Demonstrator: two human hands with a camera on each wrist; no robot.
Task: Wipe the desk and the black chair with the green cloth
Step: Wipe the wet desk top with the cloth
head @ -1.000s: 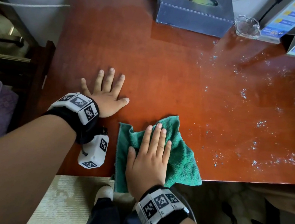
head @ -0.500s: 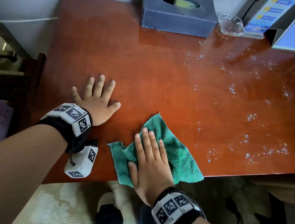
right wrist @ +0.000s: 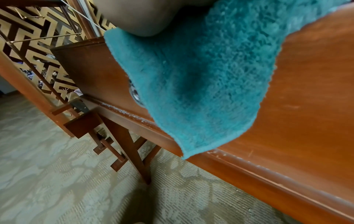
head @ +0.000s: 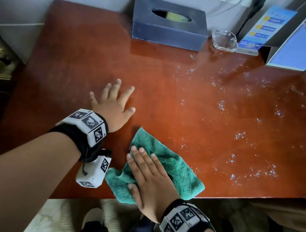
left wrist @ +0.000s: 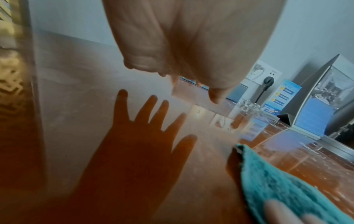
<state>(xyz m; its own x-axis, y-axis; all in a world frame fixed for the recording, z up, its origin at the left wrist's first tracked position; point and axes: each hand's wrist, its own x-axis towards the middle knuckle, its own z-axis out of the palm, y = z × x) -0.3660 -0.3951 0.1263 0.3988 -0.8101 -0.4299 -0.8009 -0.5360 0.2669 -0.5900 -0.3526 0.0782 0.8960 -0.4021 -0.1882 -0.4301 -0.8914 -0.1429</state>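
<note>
The green cloth (head: 172, 168) lies crumpled at the near edge of the reddish-brown desk (head: 170, 91), one corner hanging over the front (right wrist: 201, 91). My right hand (head: 147, 175) presses flat on the cloth's left part with straight fingers. My left hand (head: 114, 105) rests flat on the bare desk just left of and behind the cloth, fingers spread; in the left wrist view its palm (left wrist: 191, 37) hovers close over the glossy top with the cloth (left wrist: 277, 189) at lower right. Water droplets (head: 242, 138) speckle the desk's right half. The black chair is not clearly in view.
Along the desk's back edge stand a dark tissue box (head: 169, 23), a glass ashtray (head: 224, 40), a blue leaflet stand (head: 263, 29) and a framed blue card (head: 301, 45). A wooden lattice screen (right wrist: 38, 45) is left of the desk; patterned carpet (right wrist: 57, 181) lies below.
My right hand has slid the cloth leftward along the near edge, turning its fingers toward the left. My left hand stays flat in about the same spot.
</note>
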